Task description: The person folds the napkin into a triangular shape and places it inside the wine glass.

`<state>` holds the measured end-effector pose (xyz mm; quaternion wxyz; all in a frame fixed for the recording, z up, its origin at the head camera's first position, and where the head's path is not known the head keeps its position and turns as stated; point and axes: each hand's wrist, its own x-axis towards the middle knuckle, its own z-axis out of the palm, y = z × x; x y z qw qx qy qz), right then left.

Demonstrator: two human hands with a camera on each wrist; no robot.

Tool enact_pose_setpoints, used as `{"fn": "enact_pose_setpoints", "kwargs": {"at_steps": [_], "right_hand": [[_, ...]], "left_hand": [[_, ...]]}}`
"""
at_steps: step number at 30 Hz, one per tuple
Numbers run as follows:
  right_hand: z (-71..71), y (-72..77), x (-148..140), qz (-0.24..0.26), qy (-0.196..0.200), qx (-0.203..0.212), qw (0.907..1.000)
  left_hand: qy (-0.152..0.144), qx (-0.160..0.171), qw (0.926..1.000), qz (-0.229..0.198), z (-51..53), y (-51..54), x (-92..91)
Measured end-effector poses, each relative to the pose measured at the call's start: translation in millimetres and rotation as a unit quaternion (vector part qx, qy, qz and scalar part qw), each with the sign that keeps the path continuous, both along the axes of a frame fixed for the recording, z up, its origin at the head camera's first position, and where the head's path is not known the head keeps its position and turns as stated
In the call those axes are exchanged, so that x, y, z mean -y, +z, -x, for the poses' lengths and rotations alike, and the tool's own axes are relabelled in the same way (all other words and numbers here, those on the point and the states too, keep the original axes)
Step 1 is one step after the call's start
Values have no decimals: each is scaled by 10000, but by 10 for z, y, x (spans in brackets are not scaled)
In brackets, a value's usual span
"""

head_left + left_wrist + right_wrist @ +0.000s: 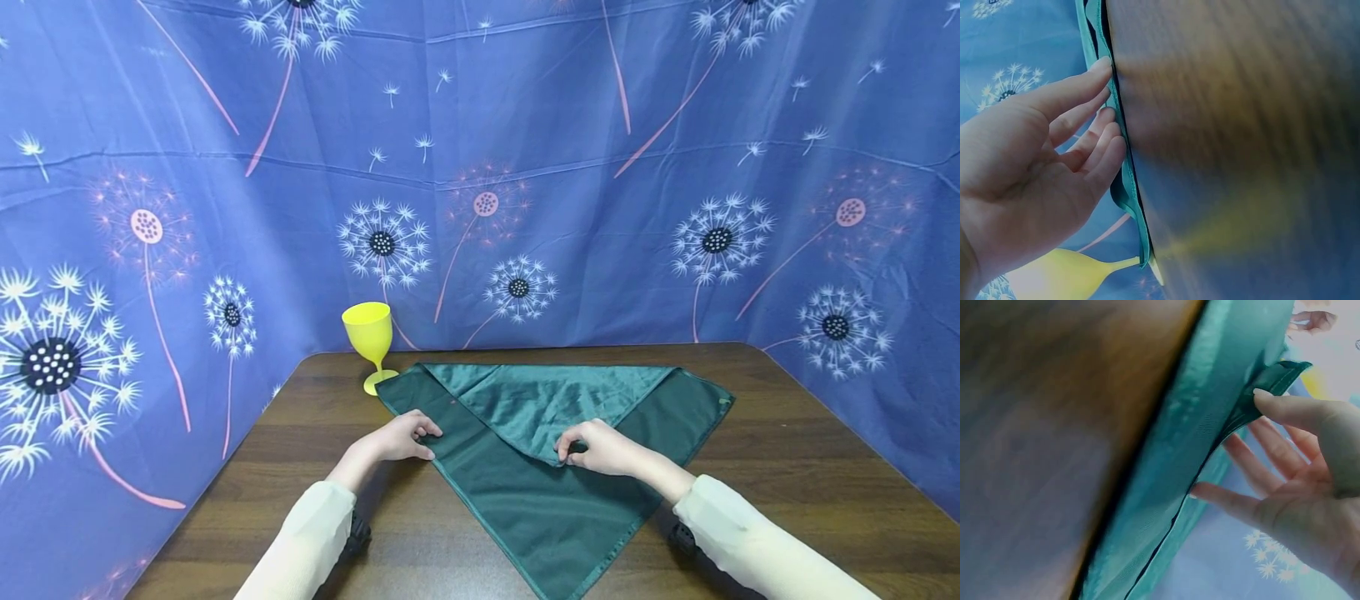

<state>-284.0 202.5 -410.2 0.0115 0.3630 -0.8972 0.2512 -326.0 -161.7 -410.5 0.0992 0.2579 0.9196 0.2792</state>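
A dark green satin cloth (517,500) lies on the wooden table, one corner turned over toward its middle with the shinier side up. At the tip of that turned-over flap (547,408), my right hand (603,450) pinches the fabric between thumb and fingers. The right wrist view shows the thumb on the flap's raised corner (1275,381). My left hand (397,437) is at the cloth's left edge, its fingers loosely bent and fingertips at the fabric. Seen from the left wrist, those fingertips meet the green edge (1125,187) without gripping it.
A yellow plastic goblet (369,337) stands upright at the back left, its foot close to the cloth's far left corner. Behind the table (787,483) hangs a blue curtain (600,217) with a dandelion print, which also runs along the left and right sides.
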Motion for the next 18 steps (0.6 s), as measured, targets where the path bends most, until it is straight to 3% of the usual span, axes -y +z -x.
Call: {"fn": "enact_pose_setpoints", "kwargs": {"at_steps": [9, 18], "right_hand": [[124, 6, -17, -81, 195, 173, 9996], [212, 19, -63, -36, 236, 504, 9984]], "left_hand": [[-98, -169, 9998, 44, 15, 9, 13], [-43, -114, 9999, -40, 22, 9, 40]]}}
